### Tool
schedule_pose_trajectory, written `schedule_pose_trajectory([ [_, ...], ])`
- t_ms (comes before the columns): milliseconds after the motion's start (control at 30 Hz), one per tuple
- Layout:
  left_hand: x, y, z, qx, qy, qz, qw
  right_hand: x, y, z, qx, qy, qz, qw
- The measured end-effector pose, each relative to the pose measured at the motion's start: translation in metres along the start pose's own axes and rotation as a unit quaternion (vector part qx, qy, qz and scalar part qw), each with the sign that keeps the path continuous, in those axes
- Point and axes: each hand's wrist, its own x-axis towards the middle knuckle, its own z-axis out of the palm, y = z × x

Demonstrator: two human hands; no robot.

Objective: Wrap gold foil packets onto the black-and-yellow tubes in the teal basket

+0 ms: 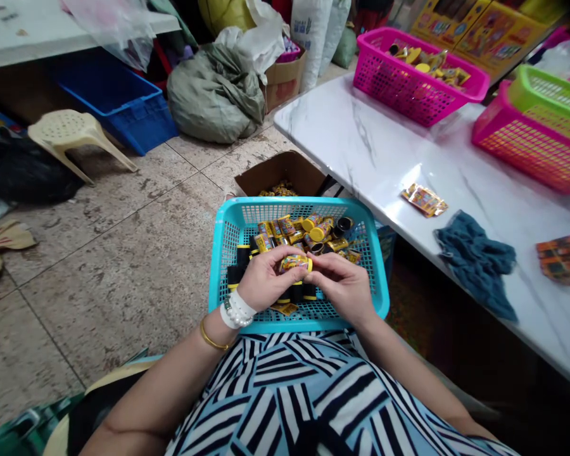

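One small cylindrical container in printed yellow wrapping with a yellow end [294, 262] is held above a turquoise plastic mesh basket [294, 201]. The left hand [265, 275] is clamped round its body, while the thumb and forefinger of the right hand [346, 284] pinch its yellow end. Beneath lie loose yellow-wrapped cylinders [320, 231] and black cylinders with yellow rims [242, 255].

Smooth wrapping could let the container twist or slip if either pinch loosens; it would probably drop among its lookalikes and be hard to pick out. Too hard a squeeze might crease the wrapping. The basket seems to rest at the lap, though its support is hidden, so a shift of the knees could tip it.

To the right, a white marble-patterned bench [342, 123] carries a bright pink mesh basket of yellow pieces [399, 101], a shiny yellow packet [425, 199] and a crumpled dark teal cloth [477, 253]. Just beyond the turquoise basket stands an open brown cardboard box [259, 182] with small yellow pieces inside. Across the stained, tiled floor [123, 253] are a cream plastic stool [71, 130], a blue plastic bin [137, 120] and a bulging grey-green sack [213, 95].
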Motion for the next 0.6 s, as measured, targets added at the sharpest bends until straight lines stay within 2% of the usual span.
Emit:
schedule_pose_trajectory([
  [167,-0.009,-0.009,-0.007,-0.083,-0.010,-0.113,0.990,0.000,-0.002,-0.006,-0.128,-0.020,-0.151,0.980],
  [233,-0.010,-0.010,-0.008,-0.106,-0.012,-0.127,0.986,-0.001,-0.001,-0.004,-0.129,-0.037,-0.175,0.975],
  [300,-0.010,-0.009,-0.007,-0.099,-0.022,-0.117,0.988,-0.002,0.001,0.000,-0.087,-0.037,-0.129,0.987],
  [367,-0.008,-0.007,-0.002,-0.070,-0.013,-0.085,0.994,-0.003,0.003,0.004,-0.009,-0.018,-0.026,0.999],
  [433,-0.008,-0.007,0.003,-0.024,0.013,-0.036,0.999,-0.004,0.003,0.007,0.078,-0.011,0.096,0.992],
  [500,-0.008,-0.008,0.006,0.024,0.035,-0.005,0.999,-0.004,0.003,0.008,0.133,-0.021,0.186,0.973],
  [533,-0.009,-0.009,0.007,0.039,0.043,-0.005,0.998,-0.004,0.002,0.007,0.145,-0.028,0.208,0.967],
  [600,-0.010,-0.011,0.006,0.026,0.044,-0.037,0.998,-0.004,0.002,0.005,0.139,-0.028,0.196,0.970],
])
